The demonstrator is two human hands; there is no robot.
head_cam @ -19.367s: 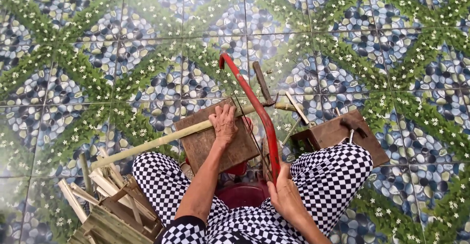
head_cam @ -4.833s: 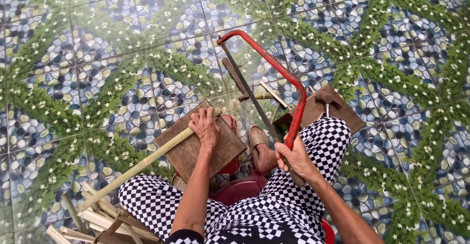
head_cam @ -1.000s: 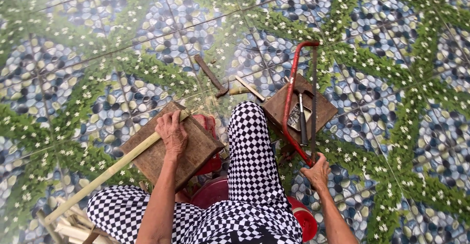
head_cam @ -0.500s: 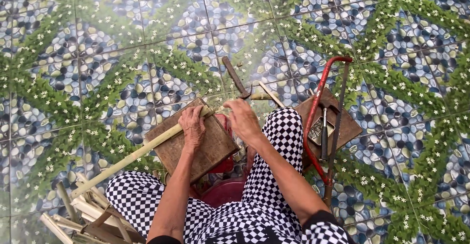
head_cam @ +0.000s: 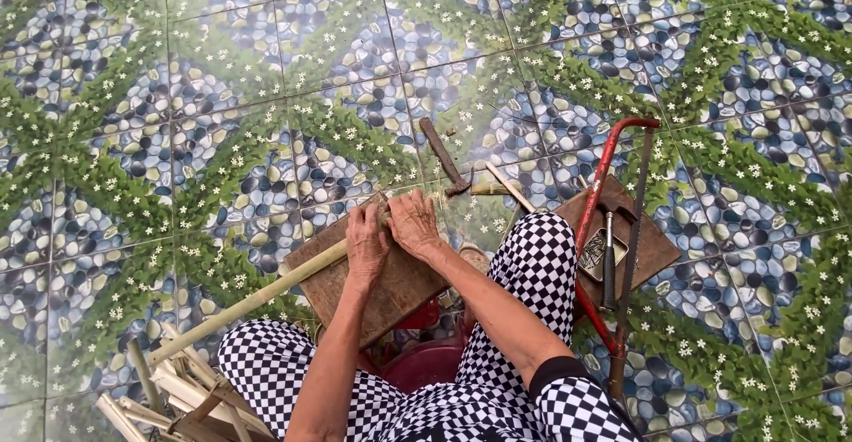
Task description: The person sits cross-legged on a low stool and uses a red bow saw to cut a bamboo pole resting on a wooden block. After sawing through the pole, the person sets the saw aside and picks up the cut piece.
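The floor is glossy glazed tile printed with pebbles and leaves. The pale bamboo stick looks smooth, lying on a matt, worn brown wooden board. The saw has a red-painted metal frame, and the trousers are checked black-and-white cloth.

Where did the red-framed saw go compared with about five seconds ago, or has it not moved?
Yes, it moved. The red-framed saw left the right hand and now lies on the small wooden board, right of the checkered knee.
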